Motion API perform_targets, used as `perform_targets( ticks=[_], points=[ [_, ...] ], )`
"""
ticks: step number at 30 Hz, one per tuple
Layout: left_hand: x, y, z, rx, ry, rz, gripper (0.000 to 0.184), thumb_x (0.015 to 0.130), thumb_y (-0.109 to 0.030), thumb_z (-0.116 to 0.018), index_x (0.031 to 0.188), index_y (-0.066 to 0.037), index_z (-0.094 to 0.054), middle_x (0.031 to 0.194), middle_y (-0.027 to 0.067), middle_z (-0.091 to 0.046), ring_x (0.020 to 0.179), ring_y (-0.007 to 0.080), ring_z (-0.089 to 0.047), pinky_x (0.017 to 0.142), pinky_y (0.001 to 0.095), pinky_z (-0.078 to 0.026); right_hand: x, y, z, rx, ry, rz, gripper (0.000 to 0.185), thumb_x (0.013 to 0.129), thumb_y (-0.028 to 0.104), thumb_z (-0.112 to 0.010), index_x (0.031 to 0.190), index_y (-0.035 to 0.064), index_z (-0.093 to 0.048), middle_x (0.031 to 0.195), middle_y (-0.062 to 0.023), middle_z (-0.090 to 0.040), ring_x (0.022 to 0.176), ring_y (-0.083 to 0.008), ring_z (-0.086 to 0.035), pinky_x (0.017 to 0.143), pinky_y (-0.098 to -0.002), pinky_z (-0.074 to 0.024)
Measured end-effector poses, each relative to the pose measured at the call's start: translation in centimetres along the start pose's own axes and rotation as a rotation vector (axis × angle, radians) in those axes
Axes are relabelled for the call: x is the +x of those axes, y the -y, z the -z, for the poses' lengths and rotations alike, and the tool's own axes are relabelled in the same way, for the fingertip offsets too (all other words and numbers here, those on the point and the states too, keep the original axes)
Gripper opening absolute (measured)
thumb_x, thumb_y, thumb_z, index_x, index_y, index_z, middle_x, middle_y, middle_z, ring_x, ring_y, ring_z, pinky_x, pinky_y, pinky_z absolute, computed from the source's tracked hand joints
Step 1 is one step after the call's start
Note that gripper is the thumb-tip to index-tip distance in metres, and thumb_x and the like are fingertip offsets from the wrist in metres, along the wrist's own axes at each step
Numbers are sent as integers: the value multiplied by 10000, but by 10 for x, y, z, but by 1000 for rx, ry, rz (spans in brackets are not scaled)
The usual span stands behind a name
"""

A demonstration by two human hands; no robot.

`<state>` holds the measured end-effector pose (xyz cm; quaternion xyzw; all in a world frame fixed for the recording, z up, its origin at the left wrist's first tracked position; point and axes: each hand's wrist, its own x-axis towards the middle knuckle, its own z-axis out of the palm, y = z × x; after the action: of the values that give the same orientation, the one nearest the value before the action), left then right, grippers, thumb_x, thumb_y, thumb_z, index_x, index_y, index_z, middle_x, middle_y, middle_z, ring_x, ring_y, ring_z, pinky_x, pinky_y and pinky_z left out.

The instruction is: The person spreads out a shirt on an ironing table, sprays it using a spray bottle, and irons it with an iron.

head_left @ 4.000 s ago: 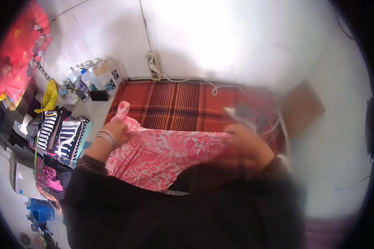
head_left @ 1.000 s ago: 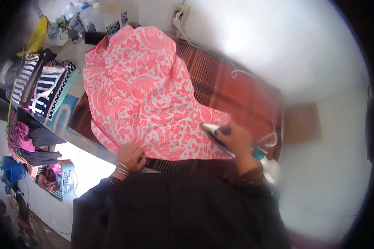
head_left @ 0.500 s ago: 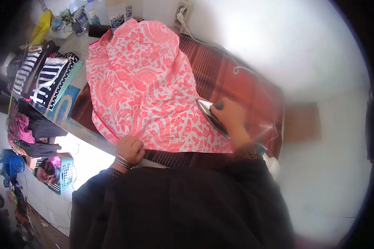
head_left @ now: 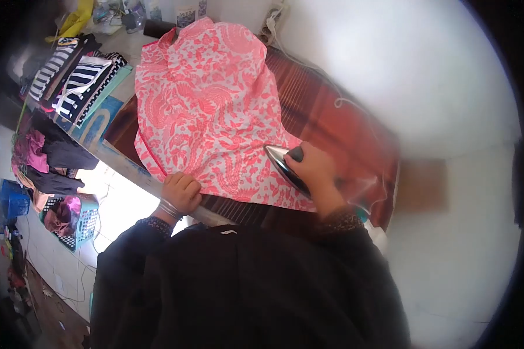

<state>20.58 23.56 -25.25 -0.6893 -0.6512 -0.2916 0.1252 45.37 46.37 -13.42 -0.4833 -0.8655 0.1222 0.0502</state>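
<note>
A pink and white patterned garment [head_left: 215,110] lies spread over a dark red striped cloth [head_left: 326,110] on the table. My right hand [head_left: 314,168] is wrapped round the handle of an iron [head_left: 285,171]. The iron's soleplate rests on the garment's lower right part, its tip pointing up and left. At the garment's near left edge, my left hand [head_left: 181,192] has its fingers curled over the hem, pinching the fabric; the thumb is partly hidden.
Folded striped clothes [head_left: 78,81] are stacked at the table's left. Dark and pink clothes [head_left: 46,151] hang beside a teal laundry basket [head_left: 86,224] below. A white cord [head_left: 308,67] runs from a power strip [head_left: 269,26] along the wall. Bottles [head_left: 186,16] stand at the back.
The iron has slid slightly left and down over the garment with my right hand. My left hand keeps its hold on the hem. The whole view has shifted a little.
</note>
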Motion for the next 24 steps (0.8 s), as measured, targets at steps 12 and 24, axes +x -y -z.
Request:
perform_targets(
  ticks=[12,24],
  points=[
    [-2,-4,1,50,-9,59,138,608,-219,-633,690,-135,-560,766,18,-544,787,221,-545,726,385,-389,-35,7,-6,-50,69,108,392,751,496,-659,863,120,-651,863,-125,-667,845,-311,-642,724,-443,-491],
    [6,-8,4,44,-34,70,137,584,-187,-625,642,-119,-521,718,45,-524,744,249,-534,681,398,-383,-95,-46,13,-138,70,259,404,726,514,-673,806,120,-631,722,-113,-639,701,-319,-639,625,-424,-493]
  ],
)
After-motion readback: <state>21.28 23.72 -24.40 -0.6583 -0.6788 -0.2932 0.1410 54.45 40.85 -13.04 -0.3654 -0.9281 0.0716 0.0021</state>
